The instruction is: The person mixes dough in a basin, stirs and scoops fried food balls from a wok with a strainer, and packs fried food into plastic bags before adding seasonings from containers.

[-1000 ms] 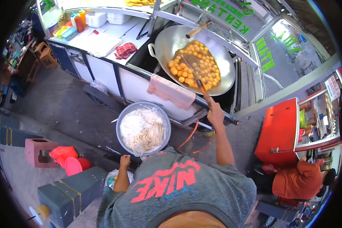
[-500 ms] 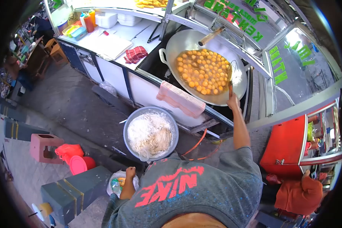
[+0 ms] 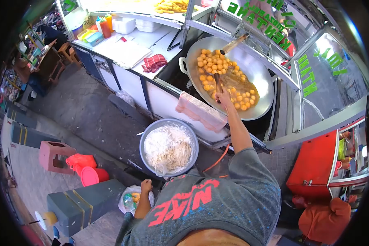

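Observation:
My right hand point(image 3: 224, 97) is closed around the wooden handle of a skimmer point(image 3: 218, 82) over the wok. Its wire head, visible earlier, is now hidden among the food and oil. In the wide metal wok point(image 3: 256, 78), many round golden balls point(image 3: 212, 61) float in brown oil, bunched at the upper left and lower right with bare oil between. My left hand point(image 3: 146, 185) hangs low at my side, curled into a fist, with nothing visible in it. Beside it is a plastic bag point(image 3: 129, 201) with orange and green contents. A grey basin point(image 3: 194, 137) of white flour and dough stands before me.
Another wooden handle point(image 3: 234, 44) juts over the wok's far rim. A pink cloth point(image 3: 201, 112) hangs on the cart's front edge. On the counter lie a red checked cloth point(image 3: 154, 63) and sauce bottles point(image 3: 105, 28). A pink stool point(image 3: 55, 157) and dark bench point(image 3: 86, 203) stand left.
My right hand has swept left with the skimmer, from the wok's right side to its near middle. The spread-out balls are now pushed into clusters. My left hand stays low in a fist.

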`<move>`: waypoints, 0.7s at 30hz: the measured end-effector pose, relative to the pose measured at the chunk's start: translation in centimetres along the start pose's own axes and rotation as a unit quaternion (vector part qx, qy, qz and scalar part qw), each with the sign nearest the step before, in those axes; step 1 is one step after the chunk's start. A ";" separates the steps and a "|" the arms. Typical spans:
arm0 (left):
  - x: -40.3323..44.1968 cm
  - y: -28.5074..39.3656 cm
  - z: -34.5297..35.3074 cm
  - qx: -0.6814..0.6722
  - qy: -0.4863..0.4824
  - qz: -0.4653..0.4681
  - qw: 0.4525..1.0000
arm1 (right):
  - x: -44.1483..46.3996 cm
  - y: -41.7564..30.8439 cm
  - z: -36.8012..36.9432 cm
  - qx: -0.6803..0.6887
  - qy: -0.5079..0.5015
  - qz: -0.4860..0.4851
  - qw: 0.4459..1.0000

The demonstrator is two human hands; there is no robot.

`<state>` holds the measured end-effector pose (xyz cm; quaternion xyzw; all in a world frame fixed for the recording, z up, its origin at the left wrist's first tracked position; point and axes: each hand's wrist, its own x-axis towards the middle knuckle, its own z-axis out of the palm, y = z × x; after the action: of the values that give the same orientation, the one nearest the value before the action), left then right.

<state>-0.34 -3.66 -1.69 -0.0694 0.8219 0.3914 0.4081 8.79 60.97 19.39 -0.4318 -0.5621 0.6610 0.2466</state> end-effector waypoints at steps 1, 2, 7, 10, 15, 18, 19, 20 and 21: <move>0.1 0.2 0.0 -0.001 0.007 0.003 1.000 | -1.5 -0.6 0.2 -0.053 0.014 -0.020 0.998; 0.2 0.4 -0.1 0.002 0.006 0.004 1.000 | -3.4 -1.0 0.4 -0.106 0.026 -0.041 0.993; 0.5 -0.2 -0.3 0.030 -0.006 0.012 0.999 | -10.1 3.2 -0.1 -0.427 0.162 -0.345 0.820; 1.9 -1.6 -0.6 0.103 -0.039 0.037 0.993 | -17.8 1.2 -0.5 -0.538 0.128 -0.227 0.802; 2.8 -1.4 -0.4 0.092 -0.083 0.026 0.992 | -24.6 2.3 -4.4 -0.647 0.173 -0.187 0.719; 2.8 0.0 0.0 0.093 -0.089 0.014 0.992 | -25.2 2.3 -7.4 -0.643 0.235 -0.180 0.707; 3.1 0.1 0.2 0.097 -0.093 0.014 0.991 | -24.9 2.0 -7.9 -0.618 0.250 -0.174 0.724; 3.5 0.2 0.4 0.100 -0.097 0.015 0.990 | -24.3 1.6 -8.3 -0.593 0.265 -0.169 0.741; 3.8 0.5 0.6 0.104 -0.101 0.017 0.989 | -23.0 1.6 -8.6 -0.484 0.262 -0.136 0.824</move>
<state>-2.68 -2.09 -4.41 0.0269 0.8136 0.3156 0.4875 28.02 46.47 24.68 -0.5718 -0.7770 0.1262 0.2308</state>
